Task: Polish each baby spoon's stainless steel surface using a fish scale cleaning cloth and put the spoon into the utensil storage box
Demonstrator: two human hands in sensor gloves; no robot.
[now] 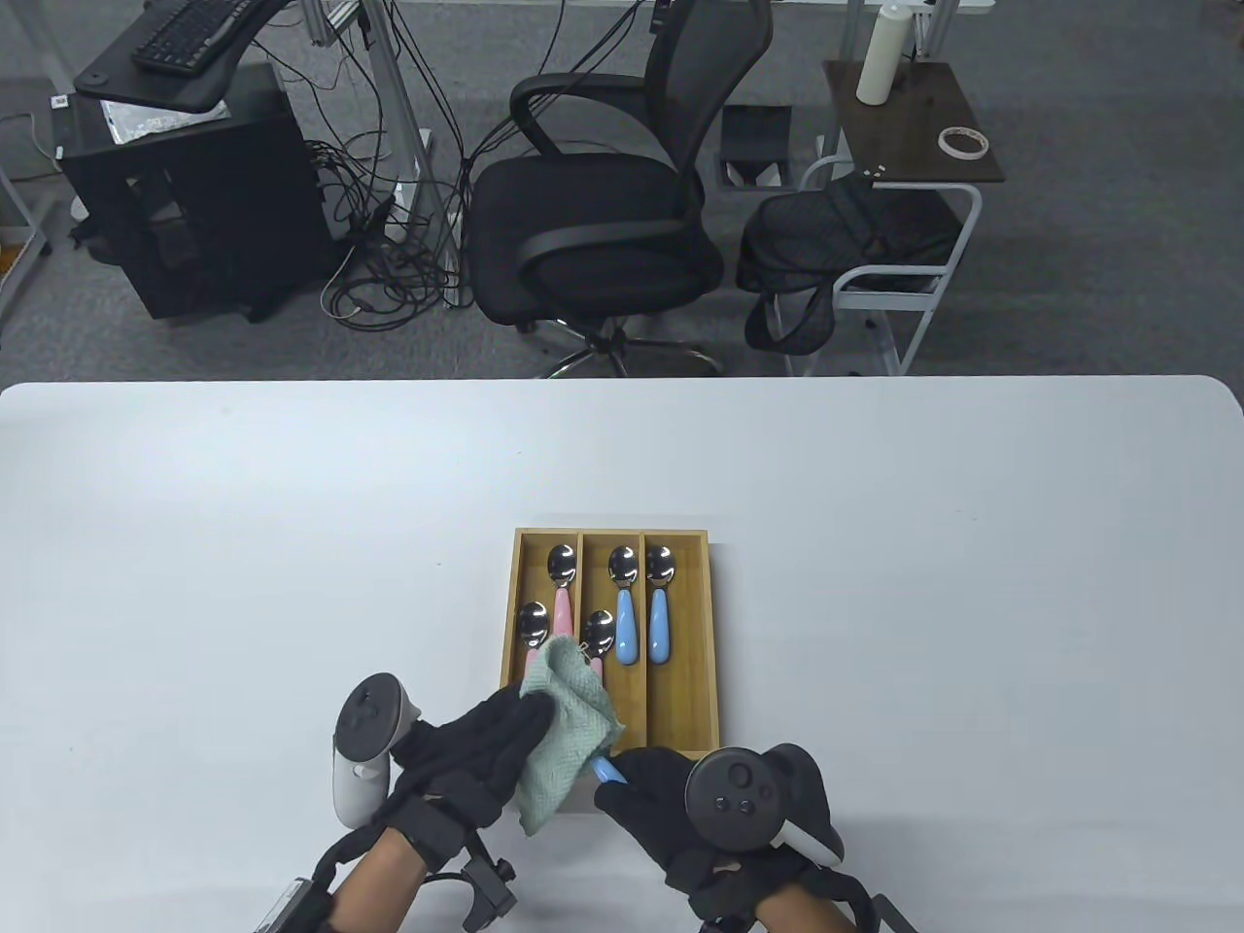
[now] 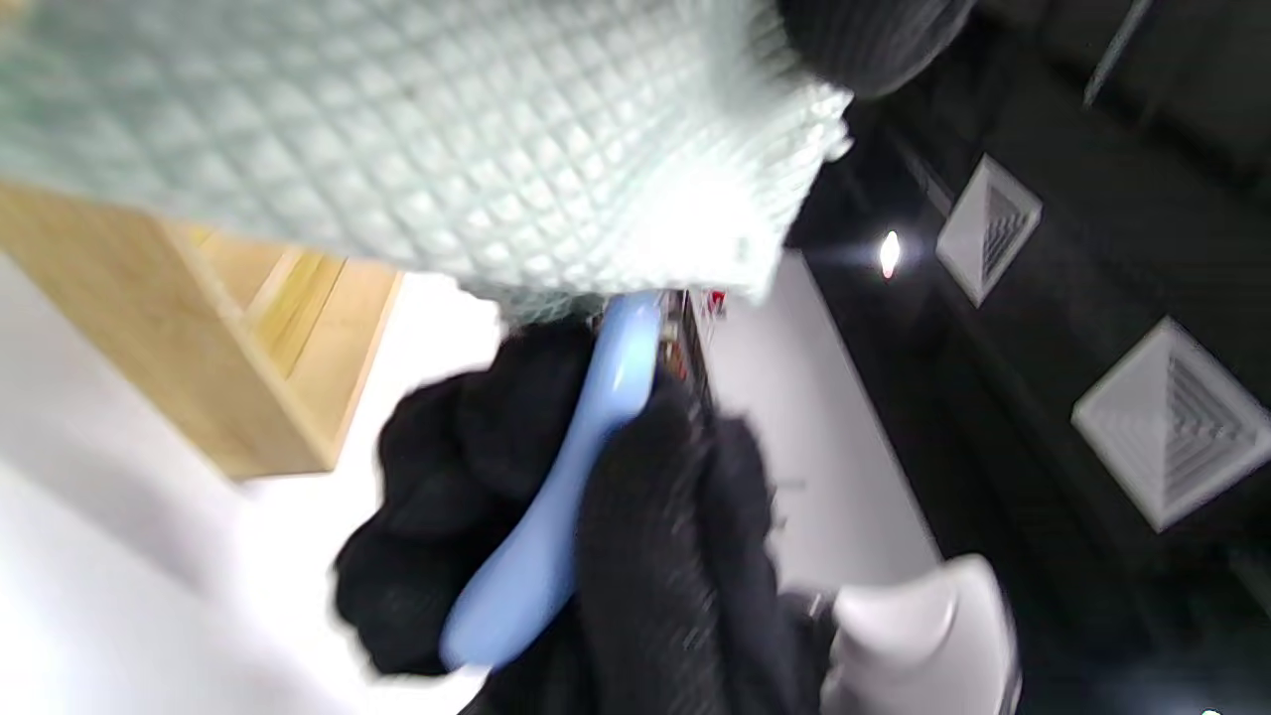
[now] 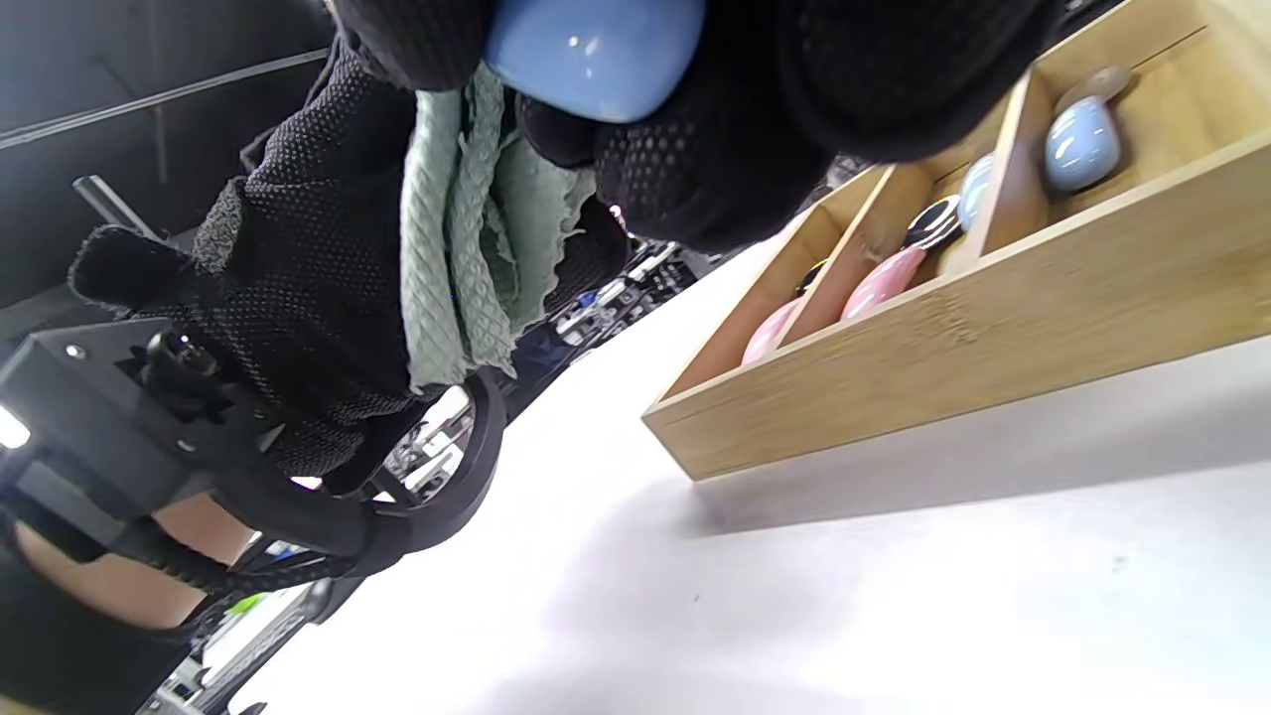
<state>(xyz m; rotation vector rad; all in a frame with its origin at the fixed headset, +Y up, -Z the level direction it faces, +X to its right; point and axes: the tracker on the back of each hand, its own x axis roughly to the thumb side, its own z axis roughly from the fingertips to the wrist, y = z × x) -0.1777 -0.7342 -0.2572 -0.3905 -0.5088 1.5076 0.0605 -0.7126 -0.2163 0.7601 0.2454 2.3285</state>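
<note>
Left hand (image 1: 481,743) wraps the pale-green scaled cloth (image 1: 564,734) round the bowl; right hand (image 1: 661,792) grips the blue-handled steel spoon (image 2: 556,477) (bowl hidden) — best rub evenly, handle steady.

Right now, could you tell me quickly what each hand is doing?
Left hand: fingers curled round the green cleaning cloth, wrapped over the spoon's bowl end.
Right hand: grips the blue spoon handle.

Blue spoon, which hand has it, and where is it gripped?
The right hand grips the blue spoon by its handle; its bowl is hidden in the green cloth held by the left hand.
</note>
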